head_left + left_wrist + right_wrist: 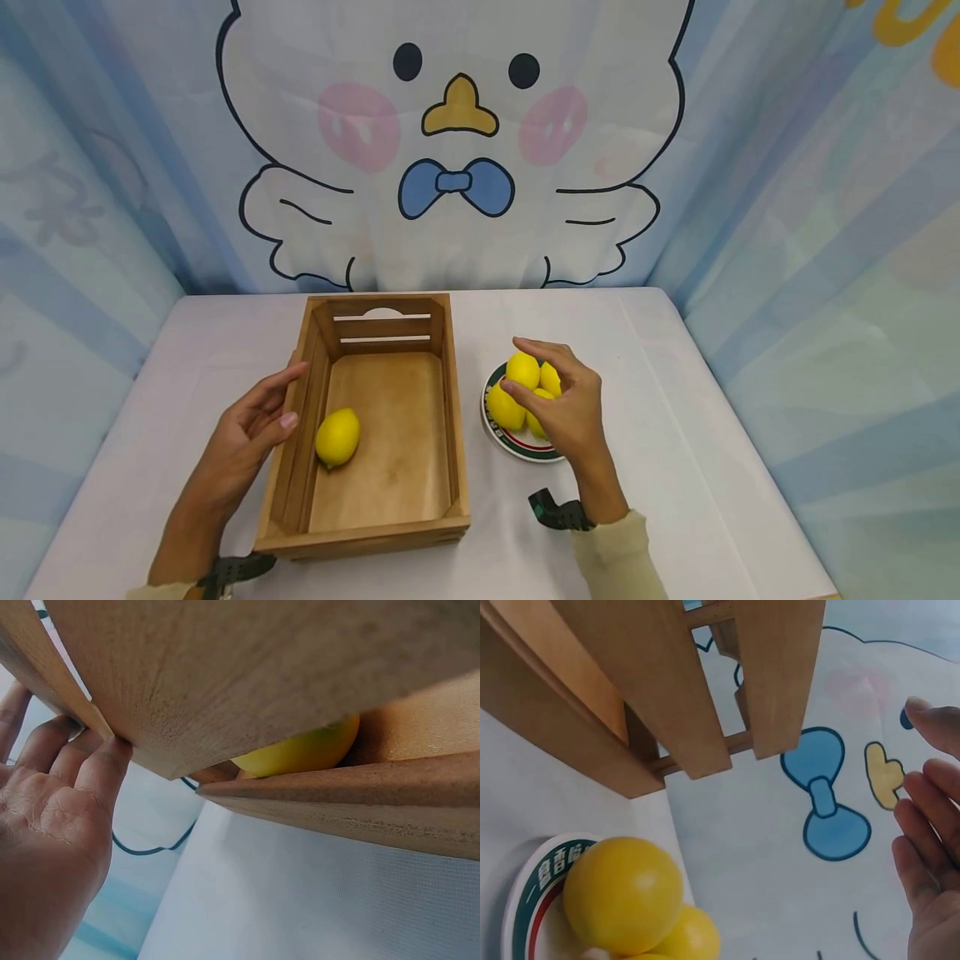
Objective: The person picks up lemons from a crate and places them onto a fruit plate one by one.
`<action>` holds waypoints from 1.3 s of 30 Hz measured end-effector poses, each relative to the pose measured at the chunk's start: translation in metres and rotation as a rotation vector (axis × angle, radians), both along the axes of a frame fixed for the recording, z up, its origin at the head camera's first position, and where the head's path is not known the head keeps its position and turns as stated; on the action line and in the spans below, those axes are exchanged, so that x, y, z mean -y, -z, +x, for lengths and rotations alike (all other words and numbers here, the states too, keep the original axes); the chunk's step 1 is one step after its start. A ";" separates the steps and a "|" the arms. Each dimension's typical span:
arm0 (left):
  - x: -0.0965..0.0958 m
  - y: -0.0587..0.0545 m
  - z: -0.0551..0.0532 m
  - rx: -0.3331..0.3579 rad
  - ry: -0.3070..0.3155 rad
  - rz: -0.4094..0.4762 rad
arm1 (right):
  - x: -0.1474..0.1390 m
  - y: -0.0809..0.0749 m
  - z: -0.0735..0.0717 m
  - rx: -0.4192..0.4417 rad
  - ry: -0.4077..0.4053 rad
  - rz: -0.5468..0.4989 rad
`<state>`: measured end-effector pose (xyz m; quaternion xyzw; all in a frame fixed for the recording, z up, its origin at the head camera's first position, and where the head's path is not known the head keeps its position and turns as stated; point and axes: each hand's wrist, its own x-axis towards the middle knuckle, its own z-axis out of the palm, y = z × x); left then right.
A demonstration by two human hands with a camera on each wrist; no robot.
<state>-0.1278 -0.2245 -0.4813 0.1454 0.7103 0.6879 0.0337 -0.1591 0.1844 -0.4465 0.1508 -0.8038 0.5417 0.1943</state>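
Note:
A yellow lemon (337,437) lies inside the wooden crate (362,540), near its left wall. My left hand (251,433) is at the crate's left side, its fingertips touching the slats; in the left wrist view the fingers (101,776) meet the edge of a slat. My right hand (566,396) hovers over the plate (525,450), thumb and index finger spread apart with nothing between them. Several lemons (522,370) are heaped on that plate, partly hidden by the hand. The right wrist view shows a lemon (622,895) close up at the plate's green rim (525,907).
A white cloth covers the table (675,467). Behind it hangs a curtain (450,242) with a cartoon figure, and more curtain closes off both sides. The crate's right wall (452,417) stands between its inside and the plate.

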 end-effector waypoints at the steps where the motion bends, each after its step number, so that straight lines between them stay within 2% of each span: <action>1: 0.000 0.000 0.000 -0.003 -0.001 -0.001 | 0.001 -0.002 -0.001 -0.008 -0.007 0.001; 16: 0.000 0.001 0.000 0.007 -0.005 -0.001 | 0.022 -0.031 -0.016 -0.123 -0.123 -0.017; 25: -0.001 0.000 0.000 0.006 -0.005 0.008 | 0.035 -0.053 -0.022 -0.180 -0.151 -0.026; 39: -0.001 0.000 0.000 0.015 -0.018 -0.014 | 0.058 -0.078 -0.033 -0.274 -0.232 -0.087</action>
